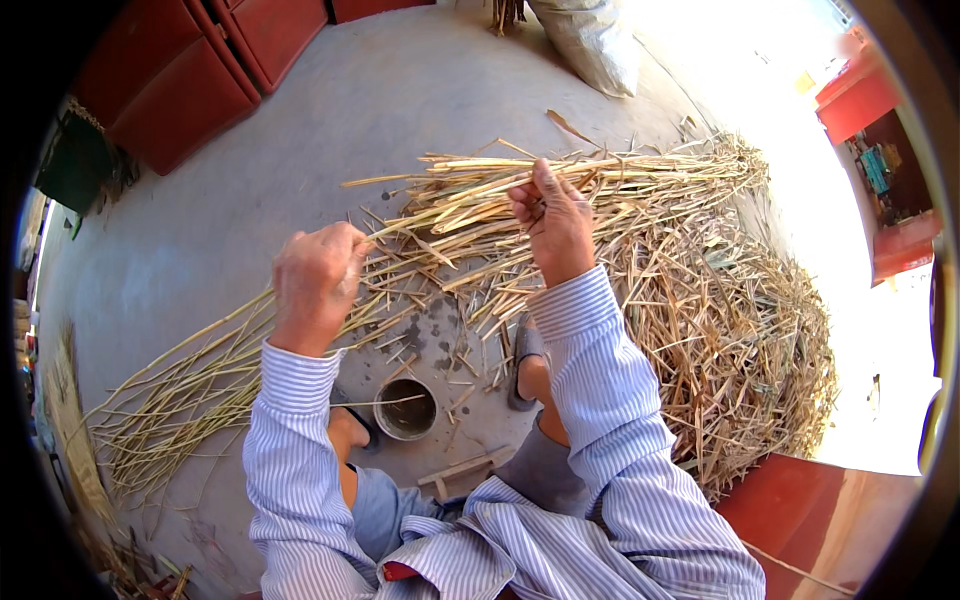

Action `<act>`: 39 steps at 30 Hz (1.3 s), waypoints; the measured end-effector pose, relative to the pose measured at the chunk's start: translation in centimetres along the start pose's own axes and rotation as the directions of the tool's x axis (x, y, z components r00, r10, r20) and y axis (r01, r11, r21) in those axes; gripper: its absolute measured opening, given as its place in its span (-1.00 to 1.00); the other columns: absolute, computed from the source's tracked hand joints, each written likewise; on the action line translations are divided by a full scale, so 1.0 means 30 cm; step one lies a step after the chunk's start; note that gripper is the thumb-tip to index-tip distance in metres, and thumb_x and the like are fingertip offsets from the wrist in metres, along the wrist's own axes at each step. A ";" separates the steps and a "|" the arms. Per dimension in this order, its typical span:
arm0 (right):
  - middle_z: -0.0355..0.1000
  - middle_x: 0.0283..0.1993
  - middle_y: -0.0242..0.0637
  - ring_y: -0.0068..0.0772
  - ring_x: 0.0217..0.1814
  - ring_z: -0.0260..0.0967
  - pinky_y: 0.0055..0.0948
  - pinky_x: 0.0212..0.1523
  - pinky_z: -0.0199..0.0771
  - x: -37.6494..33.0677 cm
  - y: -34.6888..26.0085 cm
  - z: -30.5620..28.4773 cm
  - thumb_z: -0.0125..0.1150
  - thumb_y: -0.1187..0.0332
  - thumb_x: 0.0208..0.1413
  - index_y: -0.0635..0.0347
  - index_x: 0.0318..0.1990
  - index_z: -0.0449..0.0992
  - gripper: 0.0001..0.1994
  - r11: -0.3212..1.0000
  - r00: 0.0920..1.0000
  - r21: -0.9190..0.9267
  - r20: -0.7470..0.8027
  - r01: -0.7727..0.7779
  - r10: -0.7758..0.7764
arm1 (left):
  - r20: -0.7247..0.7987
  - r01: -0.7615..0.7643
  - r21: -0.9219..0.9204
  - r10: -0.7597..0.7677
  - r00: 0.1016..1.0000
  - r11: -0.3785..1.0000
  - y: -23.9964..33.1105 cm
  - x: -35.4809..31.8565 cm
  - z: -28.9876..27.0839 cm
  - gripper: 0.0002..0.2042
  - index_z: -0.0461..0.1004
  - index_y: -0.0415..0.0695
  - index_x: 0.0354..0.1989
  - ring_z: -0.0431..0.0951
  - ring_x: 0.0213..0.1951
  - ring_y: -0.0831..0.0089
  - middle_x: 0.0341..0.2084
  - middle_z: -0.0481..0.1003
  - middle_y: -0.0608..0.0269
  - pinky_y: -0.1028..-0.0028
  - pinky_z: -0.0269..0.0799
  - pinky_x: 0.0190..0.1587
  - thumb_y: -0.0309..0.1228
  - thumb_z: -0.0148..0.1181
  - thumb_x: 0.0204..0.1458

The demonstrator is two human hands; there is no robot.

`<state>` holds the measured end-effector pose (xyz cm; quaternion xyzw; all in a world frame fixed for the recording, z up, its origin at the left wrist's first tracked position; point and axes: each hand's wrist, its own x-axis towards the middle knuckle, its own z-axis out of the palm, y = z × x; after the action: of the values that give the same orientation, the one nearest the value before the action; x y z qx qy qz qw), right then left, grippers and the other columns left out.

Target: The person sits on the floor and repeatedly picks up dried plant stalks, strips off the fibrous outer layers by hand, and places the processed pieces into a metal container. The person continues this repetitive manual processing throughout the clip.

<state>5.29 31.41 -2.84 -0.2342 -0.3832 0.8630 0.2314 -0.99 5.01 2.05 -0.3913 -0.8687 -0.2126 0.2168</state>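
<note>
My left hand (318, 285) is closed in a fist around a pale yellow stalk (440, 213), which slants up from it toward my right hand (555, 225). The fingers of that right hand are curled with the thumb pressed in, and the stalk's far end appears to run into them. Just behind and under the right hand lies a bundle of long dry stalks (640, 178). Thinner, longer stalks (190, 395) fan out over the floor to the left of my left forearm.
Between my feet stands a small round metal pot (381, 408) with a stalk across it. A large heap of dry leaves and husks (740, 340) rises at the right. Red cabinets (175, 85) stand far left, a white sack (595, 45) at the back, and a low wooden piece (465, 468) near me.
</note>
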 end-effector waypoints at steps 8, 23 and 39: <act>0.50 -0.39 -0.31 -0.48 -0.37 0.52 -0.58 -0.41 0.57 -0.033 0.041 -0.001 0.24 0.25 0.20 0.21 -0.28 0.47 -0.79 0.997 0.996 -0.026 0.057 -0.071 0.072 | 0.062 0.024 -0.199 -0.012 0.998 0.980 0.032 0.010 -0.032 -0.85 0.54 -0.12 -0.42 0.49 -0.53 0.27 -0.61 0.54 0.23 0.35 0.31 -0.33 -0.37 0.38 -0.10; 0.51 -0.28 -0.26 -0.43 -0.24 0.51 -0.56 -0.32 0.57 0.078 -0.118 -0.149 0.14 0.36 0.25 0.26 -0.21 0.46 -0.86 0.967 0.983 0.252 0.168 0.028 -0.072 | 0.297 0.258 -0.416 -0.138 0.945 0.872 -0.046 -0.035 0.017 -0.79 0.50 -0.23 -0.48 0.45 -0.62 0.24 -0.66 0.46 0.04 0.33 0.27 -0.54 -0.34 0.30 0.03; 0.50 -0.46 -0.34 -0.53 -0.45 0.51 -0.67 -0.51 0.47 0.053 -0.074 -0.091 0.28 0.25 0.17 0.18 -0.34 0.50 -0.80 0.998 0.996 0.036 -0.071 0.057 -0.054 | 0.205 0.202 -0.261 -0.150 0.967 0.944 -0.040 -0.049 -0.125 -0.83 0.47 -0.18 -0.51 0.46 -0.60 0.19 -0.65 0.48 0.15 0.28 0.26 -0.55 -0.39 0.33 -0.03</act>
<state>6.13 35.18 -3.11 -0.2493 -0.3649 0.8545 0.2730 -0.26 1.40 4.06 -0.3562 -0.8777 -0.3150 0.0589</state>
